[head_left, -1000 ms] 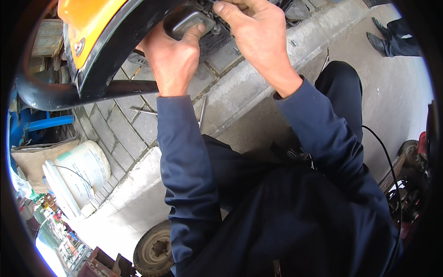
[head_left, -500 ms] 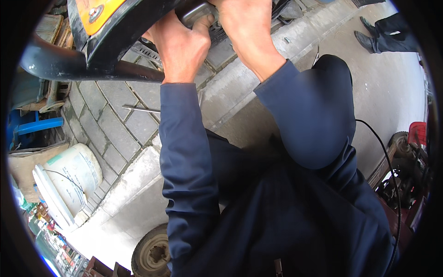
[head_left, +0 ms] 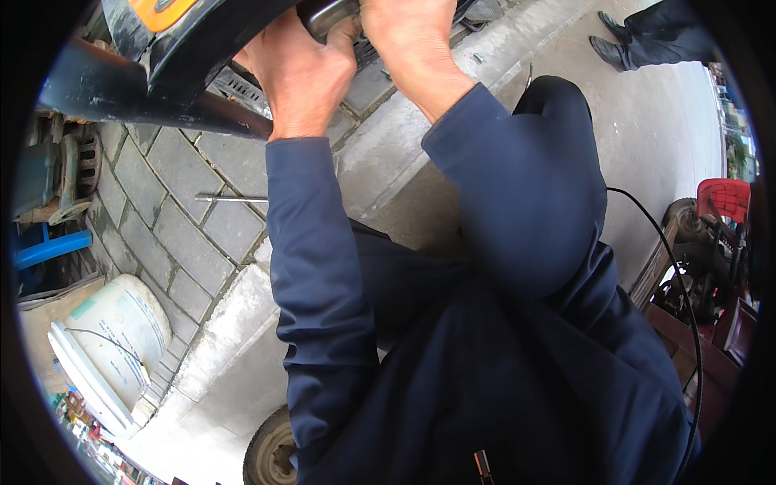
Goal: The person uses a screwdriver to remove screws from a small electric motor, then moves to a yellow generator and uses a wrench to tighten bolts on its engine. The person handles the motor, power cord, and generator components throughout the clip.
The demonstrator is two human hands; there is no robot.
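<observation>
My left hand (head_left: pixel 303 77) is at the top of the view, beside a black curved frame (head_left: pixel 210 56) with an orange panel (head_left: pixel 162 11). Its thumb presses against a rounded silver metal part (head_left: pixel 327 16), and the other fingers curl out of sight around the far side. Close by on the right, my right hand (head_left: pixel 411 40) reaches up to the same spot. The top edge of the picture cuts off its fingers, so their grip is hidden. Below the frame runs a thick black tube (head_left: pixel 153 97).
A thin metal rod (head_left: pixel 230 198) lies on grey paving by my left sleeve. A white bucket (head_left: pixel 121 339) lies tipped at the left, under a blue bar (head_left: pixel 52 249). Another person's shoes (head_left: pixel 610 52) are at upper right. A black cable (head_left: pixel 667 242) hangs at my right; a wheel (head_left: pixel 271 453) is below.
The view has shifted slightly, so the frame, hands and bucket sit a little differently in it. Both hands stay at the same place on the metal part.
</observation>
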